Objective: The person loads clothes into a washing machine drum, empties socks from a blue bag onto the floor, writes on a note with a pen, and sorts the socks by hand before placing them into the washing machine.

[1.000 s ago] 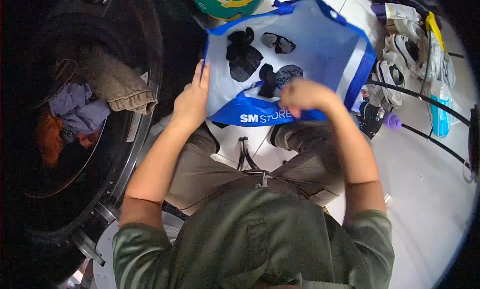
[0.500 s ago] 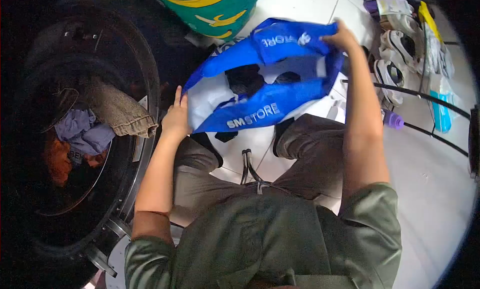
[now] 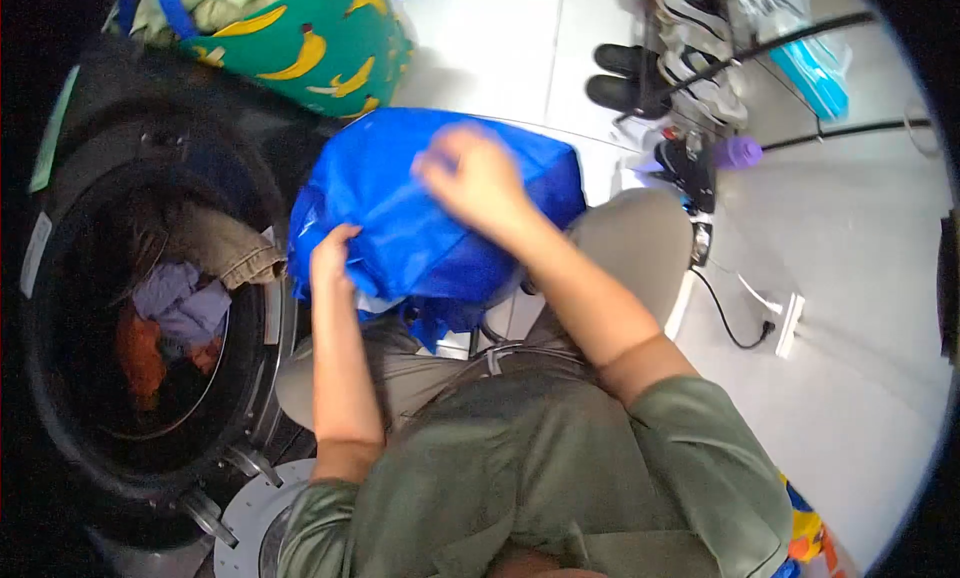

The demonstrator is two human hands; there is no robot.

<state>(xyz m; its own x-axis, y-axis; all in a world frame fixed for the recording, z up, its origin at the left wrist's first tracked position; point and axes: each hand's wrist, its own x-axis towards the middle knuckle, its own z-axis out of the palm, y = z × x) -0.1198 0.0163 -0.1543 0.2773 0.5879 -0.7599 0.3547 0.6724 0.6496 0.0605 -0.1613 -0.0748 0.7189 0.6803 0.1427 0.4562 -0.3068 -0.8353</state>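
A blue shopping bag [image 3: 400,218] is in front of me over my lap, its plain blue underside or side facing up and its opening hidden. At the bag's left edge, my left hand [image 3: 332,263] is closed on the fabric. My right hand [image 3: 475,178] is over the top of the bag with its fingers curled and blurred by motion; whether it grips the fabric is unclear. To the left, the open washing machine drum [image 3: 60,328] holds brown trousers [image 3: 225,248], a lavender cloth [image 3: 185,303] and an orange cloth [image 3: 140,353].
A green banana-print basket [image 3: 310,63] with clothes stands beyond the bag. Black slippers [image 3: 625,83], sneakers [image 3: 700,88] and a black metal rack [image 3: 790,43] are at the right. A power strip [image 3: 790,326] with a plugged cord lies on the white floor. The machine's round door [image 3: 245,508] hangs open near my left elbow.
The bag has gone from held wide with its opening facing up to turned over, its blue outside upward. My right hand moved left and inward over it. The view shifted, showing more of the basket.
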